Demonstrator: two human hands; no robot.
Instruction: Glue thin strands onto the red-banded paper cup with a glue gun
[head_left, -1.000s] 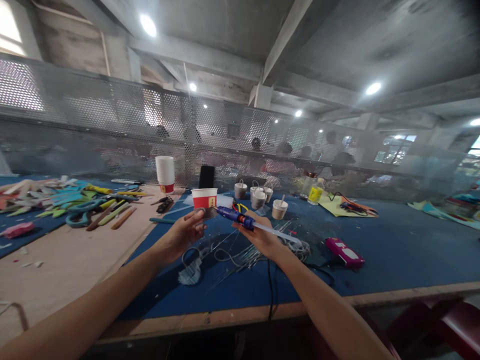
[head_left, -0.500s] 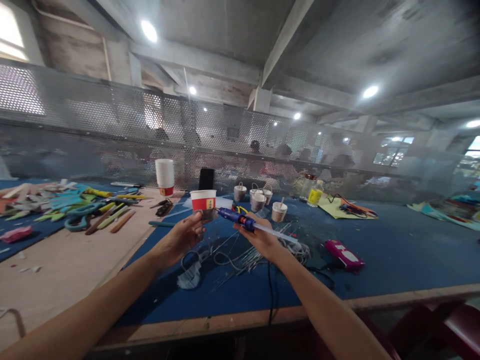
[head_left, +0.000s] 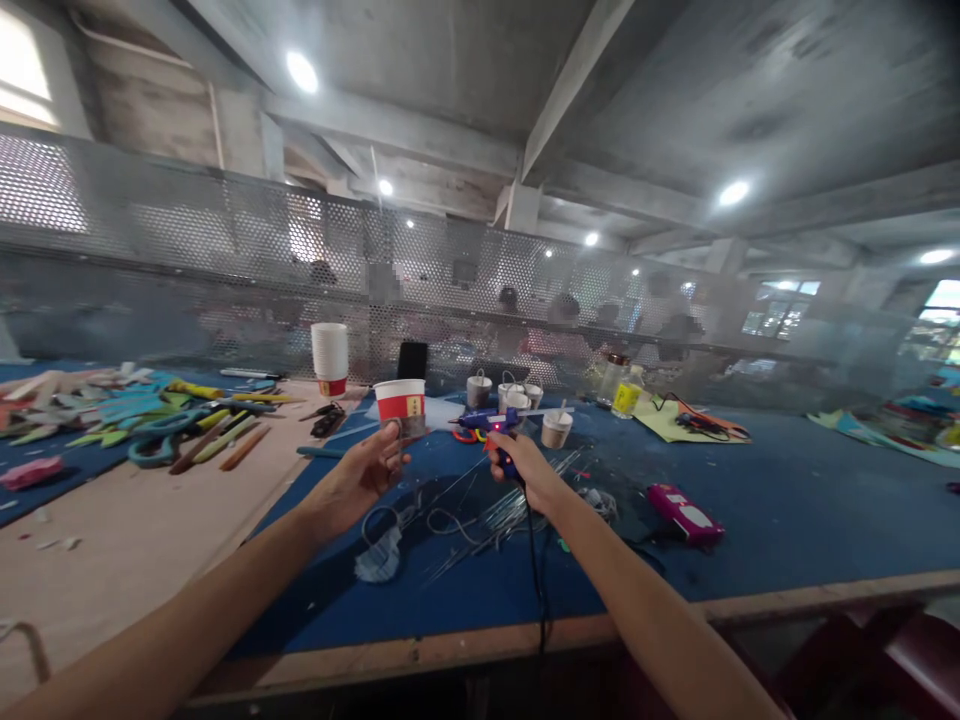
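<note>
My left hand [head_left: 361, 468] is closed on a red and white paper cup [head_left: 397, 398], held upright above the table. A grey strip [head_left: 411, 427] lies against the cup's lower side by my fingertips. In my right hand [head_left: 531, 470] is a blue hot glue gun [head_left: 491, 424], its nozzle pointing left at the cup but apart from it. A clear glue stick [head_left: 553, 411] juts from the gun's back, and a black cord [head_left: 534, 560] hangs below. Behind the gun stand several small cups wrapped in grey cord [head_left: 479, 391]; a paler wrapped cup [head_left: 556, 428] stands to the right.
Thin wires [head_left: 504, 508] and a grey cord-wound piece [head_left: 379, 555] lie in front. Stacked paper cups [head_left: 330, 355], a phone [head_left: 413, 360], carving tools [head_left: 225, 438] and scissors [head_left: 154, 440] are leftward. A yellow-labelled bottle [head_left: 628, 392] and magenta device [head_left: 685, 513] are rightward.
The glue gun has drawn back from the cup to the right and turned more level, with its glue stick now pointing right. The cup has shifted slightly left in my left hand.
</note>
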